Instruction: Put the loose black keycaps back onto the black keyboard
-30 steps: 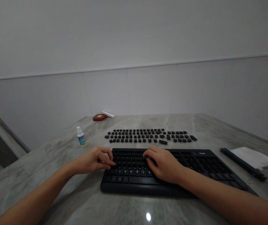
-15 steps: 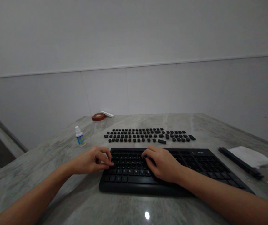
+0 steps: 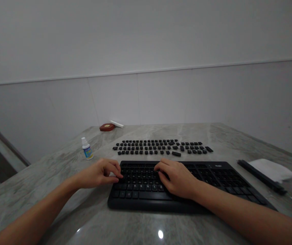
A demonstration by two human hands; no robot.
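Note:
A black keyboard (image 3: 156, 205) lies in front of me on the grey marbled table. Its lower rows carry keycaps, while the upper rows show bare key sockets. My left hand (image 3: 106, 173) is at the keyboard's left edge, thumb and forefinger drawn together by the end of a row; whatever is between them is too small to make out. On the middle of the keyboard rests my right hand (image 3: 178, 178), fingers curled, with thumb and forefinger close together over the sockets. Its fingertips partly hide what they touch. Loose black keycaps (image 3: 146, 148) lie in rows behind the keyboard.
To the left stands a small spray bottle (image 3: 87, 149) with a white cap. A dark red case (image 3: 107, 127) and a white strip (image 3: 117, 124) lie near the wall. At right, a long black bar (image 3: 262, 177) lies beside a white cloth or tissue (image 3: 273, 170).
My left thumb and fingertips have shifted very slightly at the keyboard's left edge. My right hand and the loose keycaps stay where they were.

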